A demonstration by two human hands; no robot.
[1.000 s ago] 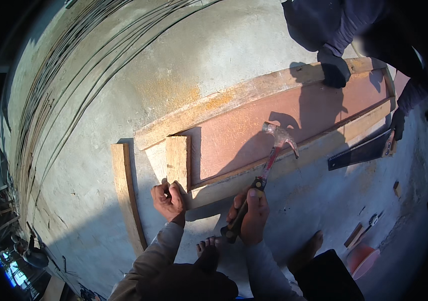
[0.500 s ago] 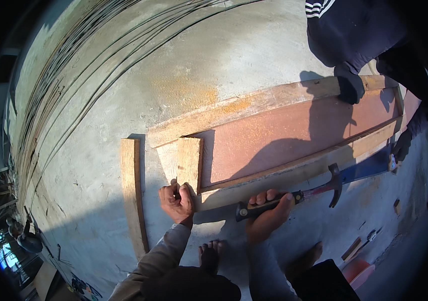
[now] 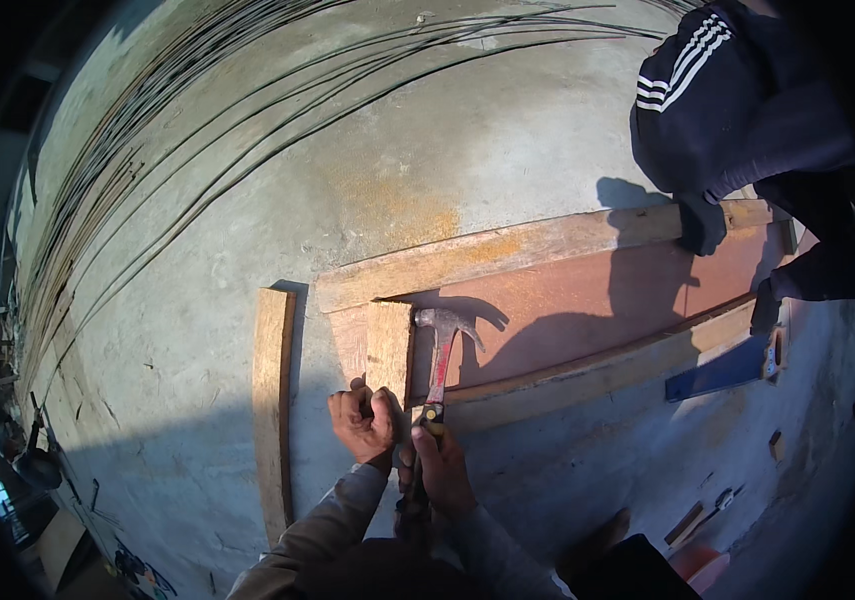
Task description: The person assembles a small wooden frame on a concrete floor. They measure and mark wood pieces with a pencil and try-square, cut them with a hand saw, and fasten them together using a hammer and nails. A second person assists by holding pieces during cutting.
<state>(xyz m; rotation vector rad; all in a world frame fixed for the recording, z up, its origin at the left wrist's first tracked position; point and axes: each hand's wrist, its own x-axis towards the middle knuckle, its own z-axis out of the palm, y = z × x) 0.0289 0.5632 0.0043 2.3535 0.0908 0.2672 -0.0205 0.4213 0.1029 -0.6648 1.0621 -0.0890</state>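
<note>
While the left hand (image 3: pixel 362 425) is clenched at the near end of a short wooden block (image 3: pixel 388 345), seemingly pinching something small against it that cannot be made out, the right hand (image 3: pixel 439 465) grips the handle of a claw hammer (image 3: pixel 440 350) whose steel head sits just beside the block, over the reddish plywood panel (image 3: pixel 587 305). This looks like the nailing step of fixing the block to the panel's end, and the next move would call for a short, square stroke with the left fingers kept clear of the head. Framing the panel, a long timber rail (image 3: pixel 507 250) runs along its far edge and another rail (image 3: pixel 597 375) along its near edge; a loose plank (image 3: pixel 272 400) lies apart on the person's left. Everything rests on a rough concrete floor (image 3: pixel 347 150), half in sun and half in shadow, with bundles of thin steel rods (image 3: pixel 147 130) curving along its far-left edge. At the panel's right end a co-worker in a dark striped jacket (image 3: pixel 727 90) leans in, a gloved hand (image 3: pixel 699 225) on the far rail, and a blue-handled saw (image 3: pixel 722 365) lies near that corner.
</note>
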